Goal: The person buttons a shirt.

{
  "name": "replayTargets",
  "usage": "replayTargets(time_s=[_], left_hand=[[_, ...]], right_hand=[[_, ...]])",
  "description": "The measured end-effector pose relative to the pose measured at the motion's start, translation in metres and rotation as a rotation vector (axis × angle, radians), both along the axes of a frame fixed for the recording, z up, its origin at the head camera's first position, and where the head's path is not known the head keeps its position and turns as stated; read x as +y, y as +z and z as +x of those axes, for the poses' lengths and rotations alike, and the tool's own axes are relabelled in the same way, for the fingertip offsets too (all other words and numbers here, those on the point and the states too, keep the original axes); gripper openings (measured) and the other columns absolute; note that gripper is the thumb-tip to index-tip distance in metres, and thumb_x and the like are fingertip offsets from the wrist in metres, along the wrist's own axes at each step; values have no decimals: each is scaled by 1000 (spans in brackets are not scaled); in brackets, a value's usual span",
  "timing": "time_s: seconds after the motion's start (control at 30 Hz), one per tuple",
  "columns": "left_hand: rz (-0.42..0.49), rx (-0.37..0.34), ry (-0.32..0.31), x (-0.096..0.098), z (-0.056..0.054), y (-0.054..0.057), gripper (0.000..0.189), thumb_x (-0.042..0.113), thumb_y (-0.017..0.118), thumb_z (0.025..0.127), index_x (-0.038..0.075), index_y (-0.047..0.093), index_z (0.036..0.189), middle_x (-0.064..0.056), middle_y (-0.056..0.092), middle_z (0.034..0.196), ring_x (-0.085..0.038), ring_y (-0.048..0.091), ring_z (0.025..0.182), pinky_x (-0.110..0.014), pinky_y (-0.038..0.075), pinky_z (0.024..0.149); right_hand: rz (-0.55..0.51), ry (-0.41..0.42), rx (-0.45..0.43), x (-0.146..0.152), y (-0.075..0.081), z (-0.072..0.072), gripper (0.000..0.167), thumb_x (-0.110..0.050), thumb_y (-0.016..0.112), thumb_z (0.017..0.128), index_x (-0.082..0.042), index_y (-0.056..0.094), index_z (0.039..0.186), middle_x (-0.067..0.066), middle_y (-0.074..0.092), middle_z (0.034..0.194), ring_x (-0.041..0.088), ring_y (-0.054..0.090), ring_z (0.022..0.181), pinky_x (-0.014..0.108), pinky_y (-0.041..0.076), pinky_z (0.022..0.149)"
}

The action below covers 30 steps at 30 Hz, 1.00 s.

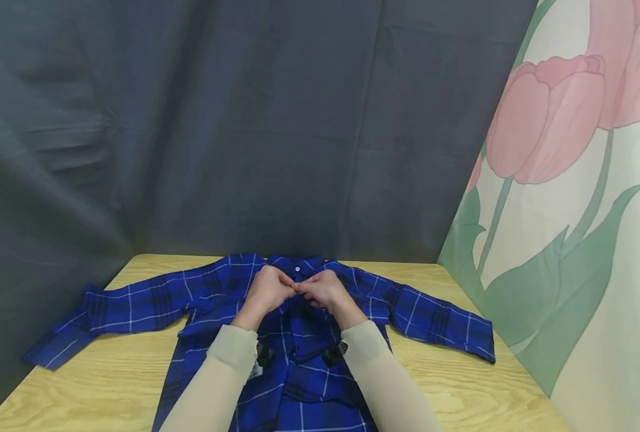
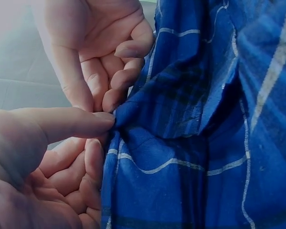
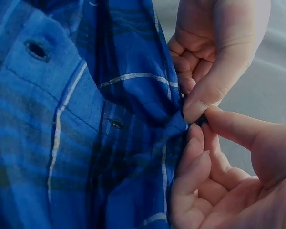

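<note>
A blue plaid long-sleeved shirt (image 1: 136, 309) lies spread on the wooden table, its collar at the far side. Just below a white collar button (image 1: 297, 269), my left hand (image 1: 268, 291) and right hand (image 1: 327, 291) meet fingertip to fingertip at the front opening. In the left wrist view, my left thumb and fingers (image 2: 62, 123) pinch a gathered fold of the cloth. From the other side, my right thumb and fingers (image 3: 229, 167) pinch the same edge. Two buttonholes show nearby, one larger buttonhole (image 3: 37, 49) close to the camera. Whatever lies between the fingertips is hidden.
Both sleeves stretch outward, the left cuff (image 1: 55, 354) reaching the edge of the wooden table (image 1: 460, 399). A dark curtain (image 1: 276, 132) hangs behind, and a tulip-patterned cloth (image 1: 595, 258) at the right. A small white label (image 1: 256, 371) shows beside my left wrist.
</note>
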<state>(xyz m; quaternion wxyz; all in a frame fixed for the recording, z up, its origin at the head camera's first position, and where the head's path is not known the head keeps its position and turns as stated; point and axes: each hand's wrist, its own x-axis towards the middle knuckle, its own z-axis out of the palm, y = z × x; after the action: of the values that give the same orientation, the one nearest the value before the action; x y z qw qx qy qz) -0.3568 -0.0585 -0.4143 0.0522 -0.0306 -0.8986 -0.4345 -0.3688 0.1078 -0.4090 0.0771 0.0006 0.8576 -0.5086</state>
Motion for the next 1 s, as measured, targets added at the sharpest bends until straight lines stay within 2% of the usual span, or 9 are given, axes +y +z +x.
replayTargets(time_s=[0.17,0.37,0.67,1.0], left_hand=[[-14,22,-11,-1,2,3,5,13,87,89,10,86,85,-7,84,95,-20,74,85,-42,63,84],[-1,2,-21,-1,2,3,3,9,85,90,6,86,89,-9,84,99,-21,74,86,-41,64,84],[6,6,-21,-1,1,3,4,12,84,91,8,86,90,-9,84,99,-21,73,85,-40,63,82],[5,6,-15,-2,0,6,6,12,83,92,8,86,89,-8,83,97,-19,71,83,-35,59,77]], right_hand=[[5,1,-7,-3,0,1,24,-25,82,97,-2,86,101,7,83,89,11,72,78,23,57,63],[-63,11,-33,-2,0,0,23,-20,80,98,1,84,105,11,86,97,8,73,74,25,63,67],[-195,-22,-62,-4,-3,-2,18,-9,77,98,4,80,110,5,79,87,8,71,70,22,62,61],[-236,-24,-47,-5,-3,-3,19,-7,78,97,6,78,110,9,79,88,10,72,71,23,63,61]])
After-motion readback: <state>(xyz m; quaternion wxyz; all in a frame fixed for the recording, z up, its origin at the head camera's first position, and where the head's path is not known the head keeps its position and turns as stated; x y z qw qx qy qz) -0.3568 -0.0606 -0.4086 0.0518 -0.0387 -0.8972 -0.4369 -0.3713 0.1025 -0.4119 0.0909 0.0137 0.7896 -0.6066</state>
